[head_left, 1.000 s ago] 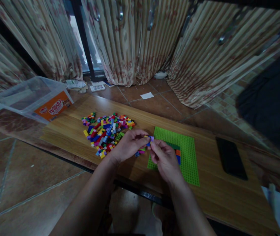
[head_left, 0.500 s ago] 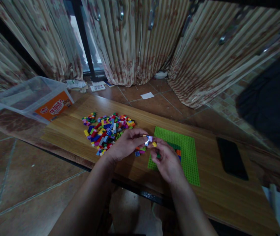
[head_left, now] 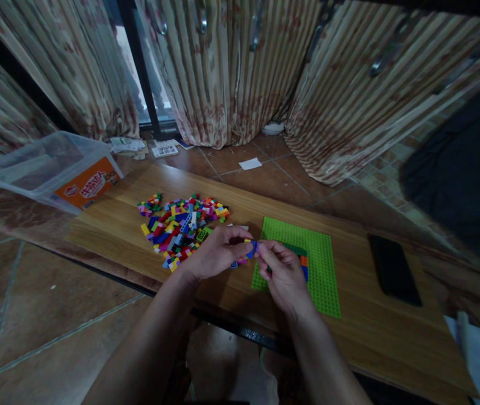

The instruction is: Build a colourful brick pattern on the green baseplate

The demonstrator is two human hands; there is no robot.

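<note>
My left hand (head_left: 214, 251) pinches a small blue toy brick (head_left: 251, 249) between thumb and fingers. A bit of yellow shows at the brick's upper left edge. The closed fingertips of my right hand (head_left: 281, 270) meet the brick's right side; anything else inside them is hidden. Both hands are above the table, in front of a green studded baseplate (head_left: 323, 270). Dark green, orange and blue bricks (head_left: 304, 261) sit on the plate, partly covered by my right hand. A heap of mixed bricks (head_left: 176, 225) lies to the left, with a few loose pieces under my left hand.
A black phone (head_left: 394, 270) lies on the wooden table (head_left: 358, 337), right of the baseplate. At the far left stands a clear plastic bin (head_left: 45, 169) with an orange label. Patterned curtains (head_left: 231, 73) hang behind, and papers (head_left: 250, 163) lie on the tiled floor.
My right fingers have closed in on the blue brick in my left hand. The yellow piece seen at my right fingertips no longer shows there. The brick has turned and lost its bright glare.
</note>
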